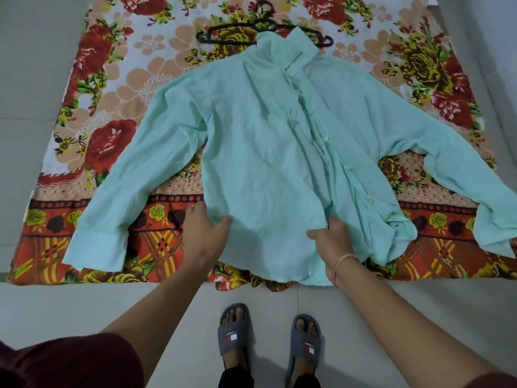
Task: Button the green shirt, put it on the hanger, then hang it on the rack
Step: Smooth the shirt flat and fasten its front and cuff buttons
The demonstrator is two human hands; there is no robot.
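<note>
The green shirt (265, 163) lies spread on the floral cloth (112, 65), hem at the near edge and collar at the far edge, overlapping the black hanger (223, 30). Its button line runs away from the person. The lowest button (370, 201) sits just beyond and to the right of the right grip (333, 239), which pinches the front panel's edge (fingers tucked under). The left grip (205, 233) pinches the shirt's side, farther off.

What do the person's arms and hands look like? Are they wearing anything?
Dark maroon sleeves cover the upper arms: the left sleeve shows large, the right sleeve only at the corner. The forearms are bare. A thin pink thread bracelet circles the right wrist. No gloves, rings or watch show on the left grip or right grip.
</note>
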